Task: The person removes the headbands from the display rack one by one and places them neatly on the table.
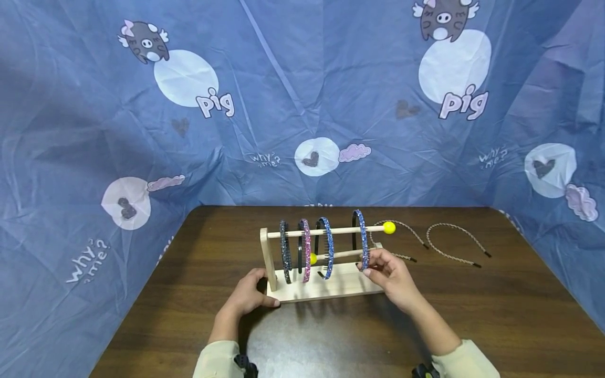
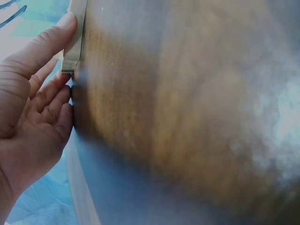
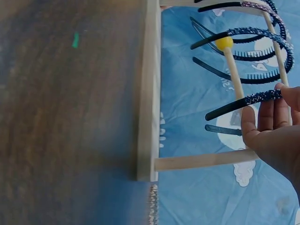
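Note:
A pale wooden headband stand [image 1: 347,283] has an upper rod ending in a yellow ball at right and a lower rod with a yellow ball at its left end. My left hand [image 1: 247,295] holds the base's left end, thumb at the front corner [image 2: 72,51]. The right hand [image 1: 396,278] pinches a glittery blue headband [image 1: 363,231] low on its side; this headband hangs over the upper rod near the right end. Further left on that rod hang another blue headband [image 1: 329,249], a pink one [image 1: 307,247] and a dark glittery one [image 1: 284,247].
Two thin braided headbands [image 1: 451,224] lie on the brown wooden table [image 1: 189,315] behind and right of the stand. A blue curtain [image 1: 264,105] printed with pigs hangs behind the table and along its sides.

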Action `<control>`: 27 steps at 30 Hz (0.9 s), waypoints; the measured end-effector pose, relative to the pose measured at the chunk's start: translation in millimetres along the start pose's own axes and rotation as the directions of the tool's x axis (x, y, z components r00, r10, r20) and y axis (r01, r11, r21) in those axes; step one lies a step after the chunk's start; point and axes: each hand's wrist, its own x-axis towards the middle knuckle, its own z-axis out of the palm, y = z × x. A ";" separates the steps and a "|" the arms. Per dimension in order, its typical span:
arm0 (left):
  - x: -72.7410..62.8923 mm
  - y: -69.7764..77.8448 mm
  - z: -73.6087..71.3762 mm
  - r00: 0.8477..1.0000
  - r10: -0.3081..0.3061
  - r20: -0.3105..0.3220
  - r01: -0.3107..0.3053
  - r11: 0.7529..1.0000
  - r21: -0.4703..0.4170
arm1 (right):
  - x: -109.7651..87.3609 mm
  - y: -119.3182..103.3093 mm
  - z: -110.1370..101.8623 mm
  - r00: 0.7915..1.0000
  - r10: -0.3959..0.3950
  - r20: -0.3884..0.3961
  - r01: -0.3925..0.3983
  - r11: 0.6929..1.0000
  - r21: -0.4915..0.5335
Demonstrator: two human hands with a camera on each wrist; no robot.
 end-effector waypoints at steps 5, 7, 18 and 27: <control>0.0 0.1 0.9 1.000 0.000 -0.005 0.000 1.000 -0.009 | 0.4 -9.3 -5.5 1.000 -0.007 -0.008 0.007 1.000 0.002; 0.4 -0.4 1.0 1.000 -0.002 -0.007 0.002 1.000 -0.011 | 0.9 -13.2 -8.0 1.000 -0.019 -0.016 0.019 1.000 0.003; 0.3 -1.2 1.2 1.000 -0.012 0.002 0.012 1.000 0.001 | 4.3 -31.1 -22.2 0.995 -0.060 -0.084 0.065 0.996 0.056; 0.5 0.4 0.6 1.000 -0.005 -0.005 0.005 1.000 -0.004 | 7.7 -42.9 -30.2 0.988 -0.103 -0.117 0.121 0.980 0.157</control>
